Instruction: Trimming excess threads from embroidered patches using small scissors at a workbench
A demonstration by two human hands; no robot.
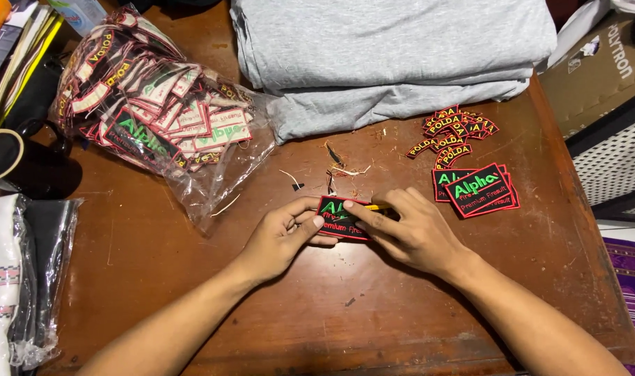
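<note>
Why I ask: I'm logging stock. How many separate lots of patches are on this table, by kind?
Clear bag of patches: 1
Pile of small arched patches: 1
Stack of rectangular patches: 1
Single patch, pinched by the left hand and touched by the right hand: 1
Total: 4

Embroidered cloth patch [342, 217], black ground, red stitched border, matt; pinched between left hand [282, 240] and right hand [411, 233]. Wooden table [192, 292]: brown, varnished, worn, scratched, dull sheen. Loose thread scraps [342, 167] near the centre. Clear glossy plastic bag [192, 188], crinkled, holding patches, toward the left edge. Folded grey cloth [394, 49], soft, matt knit, at the far edge. Stacked patches [481, 189] toward the right edge, same stitched finish. Black mug [25, 170], glossy, at the left edge.
</note>
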